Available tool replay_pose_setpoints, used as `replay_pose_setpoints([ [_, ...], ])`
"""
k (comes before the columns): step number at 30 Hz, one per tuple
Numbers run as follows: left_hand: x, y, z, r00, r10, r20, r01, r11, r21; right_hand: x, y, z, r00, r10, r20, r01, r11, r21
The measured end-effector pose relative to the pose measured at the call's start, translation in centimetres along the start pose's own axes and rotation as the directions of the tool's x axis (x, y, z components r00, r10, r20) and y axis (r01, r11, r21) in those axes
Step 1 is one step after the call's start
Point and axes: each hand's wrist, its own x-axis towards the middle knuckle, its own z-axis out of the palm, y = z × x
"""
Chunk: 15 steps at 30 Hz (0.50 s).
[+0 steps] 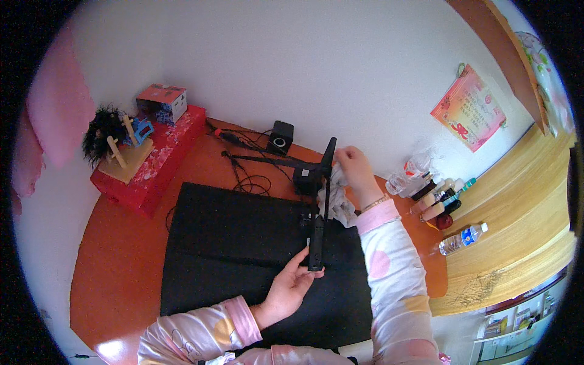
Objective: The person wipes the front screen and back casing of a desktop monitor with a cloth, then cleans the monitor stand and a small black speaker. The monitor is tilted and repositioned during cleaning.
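A large black flat panel, which looks like a monitor lying on its face, rests on the desk. A black stand with long slim legs rises over it. My left hand holds the near end of the stand's upright, with thumb and fingers around it. My right hand grips a crumpled white cloth close beside the stand's far leg. Whether the cloth touches the leg is not plain. A black box-shaped part shows behind the stand.
Behind the panel, cables and a small black speaker lie on the brown desk. A red box bearing a craft model stands left. Cosmetic bottles and a water bottle stand right.
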Motion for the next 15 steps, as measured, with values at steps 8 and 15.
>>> replay_pose_setpoints([
  [8,-0.2,-0.1,0.1,1.000,0.020,-0.018,-0.020,1.000,-0.004,-5.2,0.5,-2.2,0.981,-0.074,0.179,0.087,0.994,-0.064],
  [15,-0.2,0.3,-0.1,1.000,-0.011,-0.022,0.011,1.000,0.016,-5.5,6.9,-2.5,0.889,-0.436,0.141,0.458,0.839,-0.294],
])
